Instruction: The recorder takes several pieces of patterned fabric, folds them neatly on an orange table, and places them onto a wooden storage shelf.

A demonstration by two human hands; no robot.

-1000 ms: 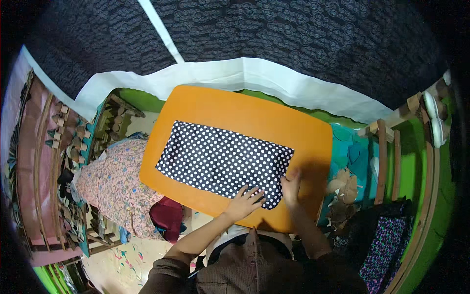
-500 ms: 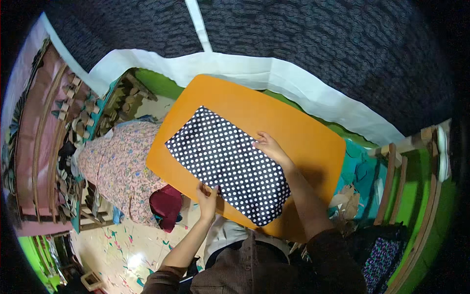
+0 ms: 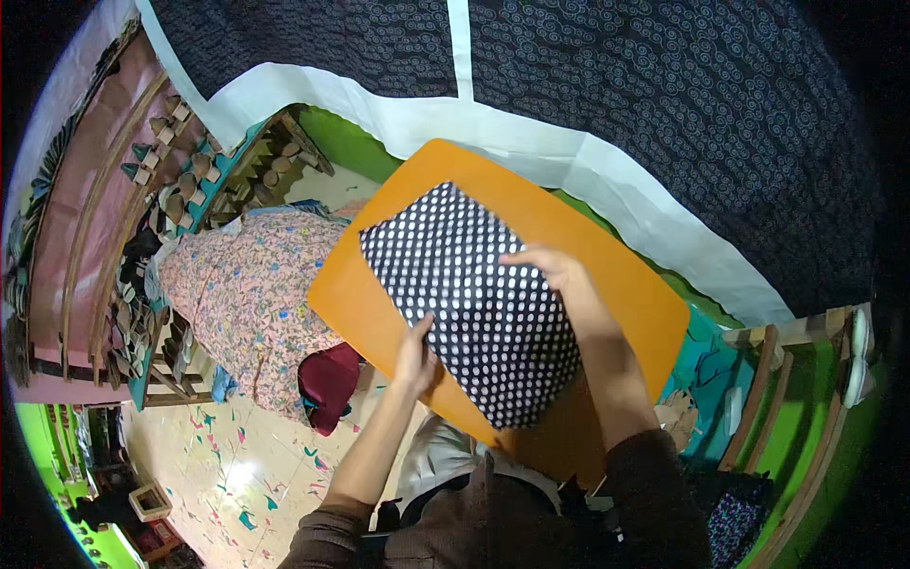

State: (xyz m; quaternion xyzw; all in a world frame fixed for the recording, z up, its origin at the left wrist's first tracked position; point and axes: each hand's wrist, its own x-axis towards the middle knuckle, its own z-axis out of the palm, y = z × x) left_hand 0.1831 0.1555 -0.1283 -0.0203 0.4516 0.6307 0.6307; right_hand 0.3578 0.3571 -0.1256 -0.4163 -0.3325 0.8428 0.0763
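Observation:
A rectangular piece of black cloth with white polka dots [image 3: 469, 303] is held over the orange tabletop [image 3: 626, 313], tilted and slightly blurred by motion. My left hand [image 3: 417, 358] grips its near left edge, thumb on top and fingers underneath. At the far right edge my right hand [image 3: 550, 266] pinches the cloth, its thumb lying over the dots and the other fingers hidden beneath. The cloth's far corner points away from me, and its near corner hangs by the table's front edge.
A floral-covered bundle [image 3: 256, 303] stands left of the table, with maroon cloth [image 3: 329, 384] at its near end. Racks with shoe-shaped pieces [image 3: 180, 190] line the left. Fabric scraps [image 3: 248, 519] litter the floor. Dark patterned curtain [image 3: 645, 104] hangs behind; a wooden rack [image 3: 796, 408] stands right.
Both hands have taken hold of the polka-dot cloth and raised it off the tabletop, where it lay flat. The view has shifted a little, moving the table rightward in the picture.

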